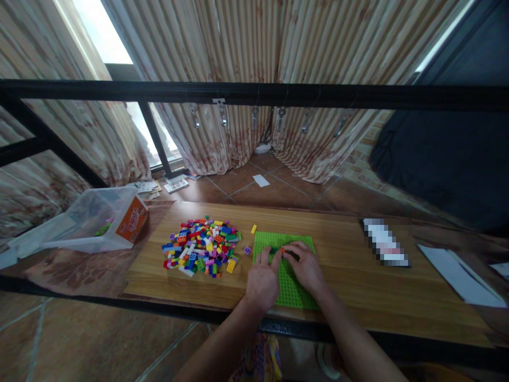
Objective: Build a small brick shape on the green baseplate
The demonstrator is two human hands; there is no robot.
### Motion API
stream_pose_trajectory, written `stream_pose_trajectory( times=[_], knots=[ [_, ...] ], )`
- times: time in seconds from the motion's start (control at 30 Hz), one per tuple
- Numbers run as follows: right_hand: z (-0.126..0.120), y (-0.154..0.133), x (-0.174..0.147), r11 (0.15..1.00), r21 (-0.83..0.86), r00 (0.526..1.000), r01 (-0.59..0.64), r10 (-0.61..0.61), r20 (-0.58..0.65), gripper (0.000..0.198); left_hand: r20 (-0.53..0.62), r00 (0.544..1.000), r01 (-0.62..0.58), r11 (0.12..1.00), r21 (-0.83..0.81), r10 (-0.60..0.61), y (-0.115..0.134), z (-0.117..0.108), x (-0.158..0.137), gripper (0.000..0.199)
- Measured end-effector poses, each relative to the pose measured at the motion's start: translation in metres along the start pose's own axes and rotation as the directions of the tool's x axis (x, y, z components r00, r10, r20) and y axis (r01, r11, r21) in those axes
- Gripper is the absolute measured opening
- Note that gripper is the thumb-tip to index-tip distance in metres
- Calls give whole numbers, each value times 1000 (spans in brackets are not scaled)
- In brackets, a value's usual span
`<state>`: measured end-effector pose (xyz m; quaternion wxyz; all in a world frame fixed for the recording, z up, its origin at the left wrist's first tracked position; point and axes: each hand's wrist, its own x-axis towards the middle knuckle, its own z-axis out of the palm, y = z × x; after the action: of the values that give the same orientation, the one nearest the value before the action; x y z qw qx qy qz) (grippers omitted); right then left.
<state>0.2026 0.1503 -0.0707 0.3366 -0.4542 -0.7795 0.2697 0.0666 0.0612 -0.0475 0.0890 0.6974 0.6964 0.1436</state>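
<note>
A bright green studded baseplate point(296, 292) lies on the wooden board, with both of my hands over its upper half. My left hand point(263, 281) rests on it, fingers bent forward and close together around a dark green brick point(274, 249); what its fingertips grip is mostly hidden. From the other side, my right hand point(308, 268) pinches a small orange-red brick point(282, 250) between thumb and fingers. The fingertips of the two hands nearly meet at this brick. Left of the plate are a loose purple brick point(247, 250) and a yellow brick point(253, 229).
A pile of mixed toy bricks point(207, 246) spreads over the wooden board point(350, 297) on the left. Beyond it a clear plastic bin point(99, 212) lies tipped. At the right are a blurred-out phone-like object point(385, 242) and white paper point(457, 273). A black rail point(254, 93) crosses ahead.
</note>
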Motion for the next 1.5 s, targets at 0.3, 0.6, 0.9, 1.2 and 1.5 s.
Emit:
stream_pose_trajectory(
  times=[0.3,0.6,0.9,1.2,1.5],
  knots=[
    [0,1,1,1000,-2,1000,9,-9,17,17,40,999,15,996,86,-19,8,-1,3,65],
    [-11,-4,19,992,-112,980,-58,78,182,14,69,996,49,992,117,-57,13,-4,9,59],
    [-7,-4,3,997,-80,999,-5,9,48,20,-42,997,66,998,-8,-66,5,5,1,59],
    [-8,4,-6,990,139,988,-19,39,-147,31,-84,992,90,995,-40,-93,6,4,0,68],
    [-7,1,-7,999,45,992,26,-20,-124,30,-25,998,54,993,108,-51,11,6,7,63]
  ],
)
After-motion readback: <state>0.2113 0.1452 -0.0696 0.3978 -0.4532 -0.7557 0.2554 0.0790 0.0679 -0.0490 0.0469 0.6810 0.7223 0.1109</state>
